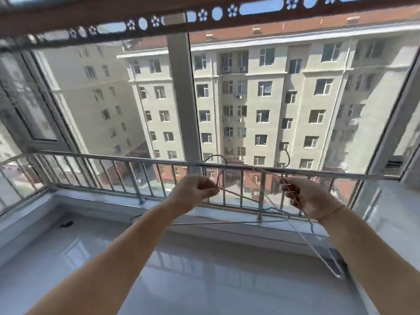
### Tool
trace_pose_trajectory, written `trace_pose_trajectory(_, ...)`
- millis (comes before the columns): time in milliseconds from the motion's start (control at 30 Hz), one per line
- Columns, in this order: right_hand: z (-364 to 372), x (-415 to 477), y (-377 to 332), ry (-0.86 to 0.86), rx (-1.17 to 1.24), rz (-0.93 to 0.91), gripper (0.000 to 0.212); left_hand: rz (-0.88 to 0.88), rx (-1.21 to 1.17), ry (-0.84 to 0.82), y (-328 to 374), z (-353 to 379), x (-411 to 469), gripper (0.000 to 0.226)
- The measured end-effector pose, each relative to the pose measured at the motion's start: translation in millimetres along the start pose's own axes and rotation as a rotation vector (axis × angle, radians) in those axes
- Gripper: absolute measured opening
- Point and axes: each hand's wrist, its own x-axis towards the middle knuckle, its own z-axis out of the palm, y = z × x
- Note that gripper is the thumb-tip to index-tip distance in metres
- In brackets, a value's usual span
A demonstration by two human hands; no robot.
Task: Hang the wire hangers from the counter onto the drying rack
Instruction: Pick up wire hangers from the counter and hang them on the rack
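My left hand (195, 189) pinches a thin wire hanger (236, 193) just below its hook, and the hook curls above the metal railing's top bar (136, 160). My right hand (306, 196) grips a second wire hanger (318, 251). Its hook rises above the bar and its body slants down to the right over the counter. Another wire hanger (204, 222) lies flat on the white counter (181, 269) by the foot of the railing. The drying rack bar with punched holes (204, 13) runs overhead across the top of the view.
The railing with vertical bars stands along the window sill in front of large glass panes. A vertical window post (181, 98) rises behind my left hand. A small dark object (66, 223) lies on the counter at the left. An apartment block fills the view outside.
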Motion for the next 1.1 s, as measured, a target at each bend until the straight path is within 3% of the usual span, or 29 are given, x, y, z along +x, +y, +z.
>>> trace_pose_trajectory(100,55,2,-6,-0.121,-0.075,0.025,0.019,0.055,0.163,0.03,-23,-40,-15,0.008)
trace_pose_trajectory(300,160,1,-3,-0.33,-0.062,0.139,0.017,-0.03,0.12,0.097,-51,-98,-37,0.011)
trace_pose_trajectory(467,246,-1,-2,-0.521,0.047,0.236,0.016,-0.155,-0.196,0.138,-78,-135,-42,0.011)
trace_pose_trajectory(733,364,44,-18,-0.719,0.244,0.253,0.017,-0.309,-0.669,0.277,-128,-210,-8,0.04)
trace_pose_trajectory(1000,460,113,-66,-0.833,0.326,0.188,0.018,-0.326,-0.699,0.541,-165,-298,41,0.042)
trace_pose_trajectory(1100,496,129,-86,-0.829,0.34,0.134,0.019,-0.322,-0.734,0.637,-170,-328,53,0.022)
